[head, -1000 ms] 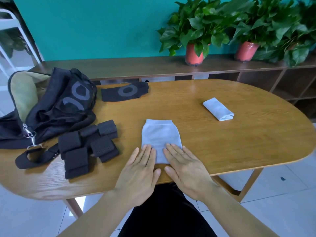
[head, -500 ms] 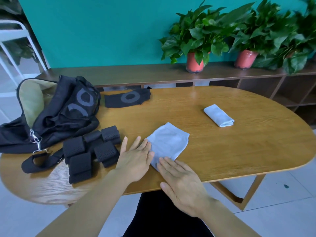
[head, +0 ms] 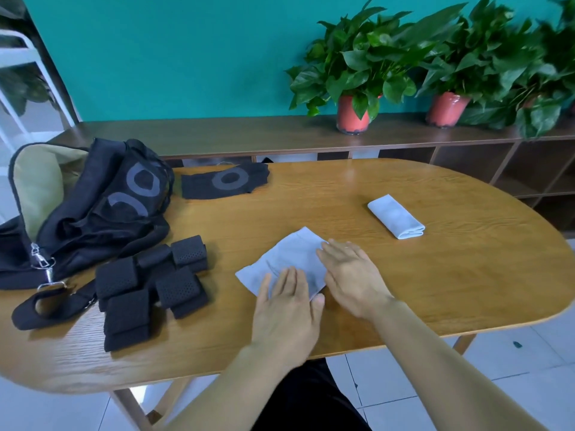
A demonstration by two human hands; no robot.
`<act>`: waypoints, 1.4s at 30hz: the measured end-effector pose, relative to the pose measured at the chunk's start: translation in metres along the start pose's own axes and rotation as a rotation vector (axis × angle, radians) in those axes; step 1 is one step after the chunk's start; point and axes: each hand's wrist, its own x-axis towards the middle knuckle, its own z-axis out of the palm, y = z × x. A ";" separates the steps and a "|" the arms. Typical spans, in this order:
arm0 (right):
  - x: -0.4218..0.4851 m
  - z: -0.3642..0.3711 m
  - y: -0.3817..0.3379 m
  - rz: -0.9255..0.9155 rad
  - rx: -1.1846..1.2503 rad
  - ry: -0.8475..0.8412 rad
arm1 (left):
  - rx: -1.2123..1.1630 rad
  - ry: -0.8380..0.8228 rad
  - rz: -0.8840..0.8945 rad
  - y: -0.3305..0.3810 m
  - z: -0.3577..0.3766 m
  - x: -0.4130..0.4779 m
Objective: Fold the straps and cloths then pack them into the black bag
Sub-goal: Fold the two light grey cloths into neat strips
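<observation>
A light blue cloth (head: 289, 259) lies flat and turned at an angle on the wooden table (head: 404, 275), near its front edge. My left hand (head: 286, 309) rests flat on the cloth's near corner with straight fingers. My right hand (head: 351, 272) presses flat on its right edge. A second light blue cloth (head: 395, 216), folded, sits further right. Several folded black straps (head: 149, 284) are piled to the left. The black bag (head: 81, 209) lies open at the table's left end, showing a tan lining. A flat black cloth (head: 225, 181) with a grey ring lies behind.
A loose black strap loop with metal clips (head: 46, 303) trails from the bag toward the front left edge. A low wooden shelf (head: 280, 135) behind the table carries potted plants (head: 354, 73). Tiled floor shows beyond the table's front edge.
The blue cloth has been rotated from square-on to diagonal and slid slightly away. My right hand moved up onto its right edge; my left hand shifted right onto its near corner.
</observation>
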 end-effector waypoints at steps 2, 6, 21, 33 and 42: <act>0.001 -0.001 0.005 -0.003 -0.031 -0.054 | 0.005 -0.018 -0.025 0.006 0.006 0.006; -0.012 0.001 0.006 0.026 -0.028 -0.044 | 0.062 -0.031 -0.015 0.003 -0.003 0.014; -0.058 0.008 -0.041 0.025 -0.015 0.125 | 0.158 -0.035 0.262 -0.052 -0.016 0.042; -0.011 -0.011 0.003 -0.006 -0.048 -0.026 | -0.016 0.123 0.143 -0.008 0.010 -0.007; -0.046 0.002 -0.001 0.002 0.031 -0.002 | 0.114 0.103 0.133 -0.034 -0.006 0.007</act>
